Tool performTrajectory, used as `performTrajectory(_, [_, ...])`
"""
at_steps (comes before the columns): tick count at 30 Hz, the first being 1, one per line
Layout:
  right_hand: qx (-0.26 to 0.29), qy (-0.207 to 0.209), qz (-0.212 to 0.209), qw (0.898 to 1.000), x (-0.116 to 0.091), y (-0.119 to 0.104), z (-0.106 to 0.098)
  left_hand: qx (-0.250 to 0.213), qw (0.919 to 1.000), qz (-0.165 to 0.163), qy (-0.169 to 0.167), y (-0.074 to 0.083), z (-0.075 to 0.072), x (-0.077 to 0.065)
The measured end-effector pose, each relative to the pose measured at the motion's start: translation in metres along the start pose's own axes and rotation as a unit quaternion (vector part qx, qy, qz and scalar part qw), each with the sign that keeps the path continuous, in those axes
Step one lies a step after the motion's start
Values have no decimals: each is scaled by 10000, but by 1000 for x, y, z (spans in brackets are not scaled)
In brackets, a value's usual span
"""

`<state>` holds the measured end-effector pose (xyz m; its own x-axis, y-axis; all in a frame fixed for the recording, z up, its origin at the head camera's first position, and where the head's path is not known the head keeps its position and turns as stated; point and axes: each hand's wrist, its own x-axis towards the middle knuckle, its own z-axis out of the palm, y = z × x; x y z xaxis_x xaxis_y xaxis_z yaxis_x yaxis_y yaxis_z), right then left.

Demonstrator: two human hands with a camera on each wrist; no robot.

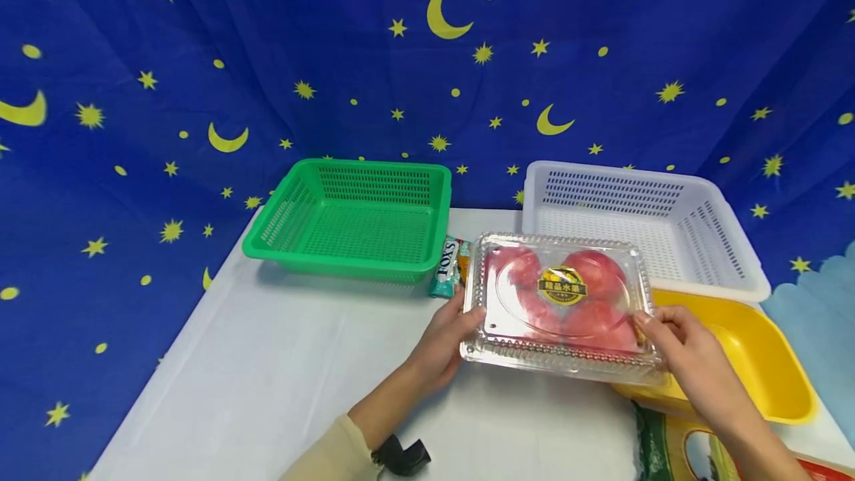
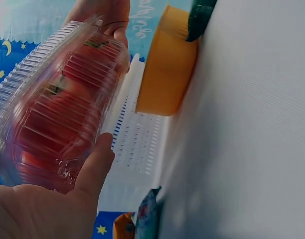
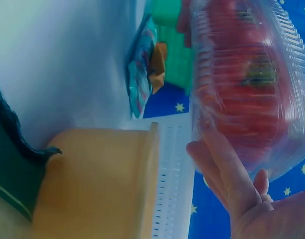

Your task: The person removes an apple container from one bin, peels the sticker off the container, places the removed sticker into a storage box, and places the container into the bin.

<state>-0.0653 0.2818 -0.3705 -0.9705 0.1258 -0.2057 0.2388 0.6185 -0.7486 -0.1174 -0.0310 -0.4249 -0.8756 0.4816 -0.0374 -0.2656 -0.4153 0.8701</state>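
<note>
A clear plastic box (image 1: 561, 344) of red fruit (image 1: 597, 277) is held above the table (image 1: 234, 377), the left hand (image 1: 441, 340) and right hand (image 1: 695, 351) gripping opposite ends. Beyond the left hand lie a FOX'S packet (image 1: 444, 277) and green basket (image 1: 374, 228); beyond the right, a yellow basin (image 1: 758, 351) and white basket (image 1: 604, 227).

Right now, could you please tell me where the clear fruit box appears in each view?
Head: the clear fruit box is right of centre, slightly below mid-height.
Left wrist: the clear fruit box slants down the left side.
Right wrist: the clear fruit box is upper right, cut off by the frame.
Shared landmark: yellow tub, lower right, upper middle and lower left respectively.
</note>
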Motion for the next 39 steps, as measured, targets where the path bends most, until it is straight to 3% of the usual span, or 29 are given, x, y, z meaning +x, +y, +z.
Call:
performTrajectory(8, [-45,-263,327,9991,-7,4,15,547,9981,-282,-41,-3,-14,-16])
performTrajectory(13, [316,-458,608,9966,-8,6,24,882,9953,-391,3,-2,-19,-25])
performTrajectory(19, [196,-499,349,9980,-12,9,36,1490,9869,-518,335,-2,-23,-31])
performTrajectory(24, [301,-606,373,9970,-15,10,45,2255,9702,-648,601,-3,-25,-38])
performTrajectory(28, [297,-629,401,9968,-17,9,54,2941,9503,-640,801,-1,-29,-44])
performTrajectory(39, [-141,-817,109,9965,-17,15,71,3898,9149,-297,1005,-7,-43,-54])
